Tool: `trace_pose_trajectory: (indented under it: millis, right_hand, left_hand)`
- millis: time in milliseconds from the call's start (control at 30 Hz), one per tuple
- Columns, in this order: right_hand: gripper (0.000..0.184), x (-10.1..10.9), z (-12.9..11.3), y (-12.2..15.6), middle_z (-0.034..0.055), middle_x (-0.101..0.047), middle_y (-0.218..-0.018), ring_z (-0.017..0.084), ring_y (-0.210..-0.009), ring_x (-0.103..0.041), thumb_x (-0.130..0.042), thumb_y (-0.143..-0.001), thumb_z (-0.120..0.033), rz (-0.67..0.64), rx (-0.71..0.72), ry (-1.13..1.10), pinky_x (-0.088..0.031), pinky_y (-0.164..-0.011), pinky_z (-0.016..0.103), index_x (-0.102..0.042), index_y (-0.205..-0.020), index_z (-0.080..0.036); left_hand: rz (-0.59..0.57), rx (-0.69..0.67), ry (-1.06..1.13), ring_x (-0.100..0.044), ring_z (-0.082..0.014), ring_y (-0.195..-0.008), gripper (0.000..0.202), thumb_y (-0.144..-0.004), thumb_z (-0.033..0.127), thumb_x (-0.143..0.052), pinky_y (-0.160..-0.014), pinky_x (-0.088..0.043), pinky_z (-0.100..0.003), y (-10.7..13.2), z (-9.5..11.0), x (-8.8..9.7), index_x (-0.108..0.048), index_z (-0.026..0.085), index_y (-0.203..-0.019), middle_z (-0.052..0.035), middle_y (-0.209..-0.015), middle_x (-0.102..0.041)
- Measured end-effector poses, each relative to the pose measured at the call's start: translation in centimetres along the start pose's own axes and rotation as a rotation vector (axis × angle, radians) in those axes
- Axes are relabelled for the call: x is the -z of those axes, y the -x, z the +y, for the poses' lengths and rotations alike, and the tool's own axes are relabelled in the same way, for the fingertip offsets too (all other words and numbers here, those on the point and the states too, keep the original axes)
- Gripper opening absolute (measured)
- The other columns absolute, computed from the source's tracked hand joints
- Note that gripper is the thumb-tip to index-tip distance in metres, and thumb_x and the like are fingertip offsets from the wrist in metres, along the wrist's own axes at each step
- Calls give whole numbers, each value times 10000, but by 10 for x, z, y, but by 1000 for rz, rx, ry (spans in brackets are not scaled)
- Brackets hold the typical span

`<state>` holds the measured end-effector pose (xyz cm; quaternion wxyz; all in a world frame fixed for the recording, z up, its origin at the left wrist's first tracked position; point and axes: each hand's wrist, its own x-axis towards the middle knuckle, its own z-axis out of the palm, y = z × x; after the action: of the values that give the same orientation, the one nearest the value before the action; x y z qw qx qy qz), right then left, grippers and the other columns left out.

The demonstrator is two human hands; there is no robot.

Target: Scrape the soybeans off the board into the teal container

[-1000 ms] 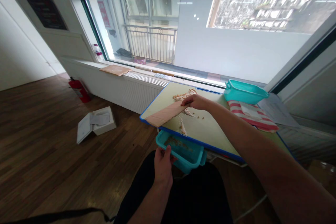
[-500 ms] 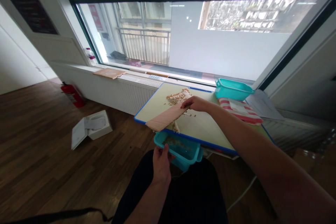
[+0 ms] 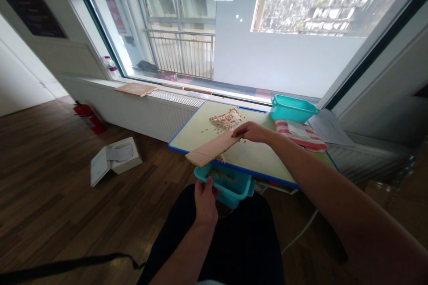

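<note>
My right hand (image 3: 250,131) is closed on one end of a flat piece of brown cardboard (image 3: 210,149), which lies slanted over the near edge of a pale table with a blue rim (image 3: 187,131). A small heap of grain (image 3: 220,157) sits at that edge under the cardboard. My left hand (image 3: 204,200) grips the near rim of a teal plastic bin (image 3: 230,185), held just below the table edge, with some grain inside. A larger pile of grain (image 3: 224,120) lies farther back on the table.
A second teal bin (image 3: 291,107) stands at the table's far right, beside a red-and-white striped cloth (image 3: 299,134) and papers (image 3: 329,128). A white radiator (image 3: 150,113) runs under the window. An open white box (image 3: 115,159) and a red fire extinguisher (image 3: 87,117) are on the wooden floor.
The cardboard has slid toward the near table edge, pushing the line of grain to the edge above the bin. My left hand keeps holding the bin.
</note>
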<state>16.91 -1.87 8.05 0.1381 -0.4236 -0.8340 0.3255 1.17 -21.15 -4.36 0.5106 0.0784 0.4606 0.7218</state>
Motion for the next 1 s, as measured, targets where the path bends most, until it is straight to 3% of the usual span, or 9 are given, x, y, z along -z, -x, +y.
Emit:
trace_pose_trajectory:
  millis: [267,667,1000]
  right_hand:
    - [460,-3,-7,21,5,-714,-861,142,-833,-630,-398,-532,-22,21,20,19,-472,-794,231,-717,-833,-160]
    - [464,4,-13,46,-9,-715,-868,142,-874,-634,-398,-520,-2,-11,-20,3,-461,-827,230,-715,-806,-184]
    - [467,12,-15,59,-12,-716,-866,151,-831,-632,-438,-543,3,-19,-83,78,-468,-737,223,-732,-844,-199]
  left_hand:
    - [52,-6,53,-492,-83,-513,329,-620,358,-715,-499,-412,-229,10,0,-1,-451,180,-702,48,-588,-506]
    - [40,-11,54,-475,-85,-515,318,-633,329,-709,-517,-416,-240,21,-9,1,-431,186,-691,61,-566,-469]
    - [-1,-18,39,-475,-74,-500,333,-651,347,-692,-531,-427,-247,31,-23,1,-406,190,-714,73,-581,-460]
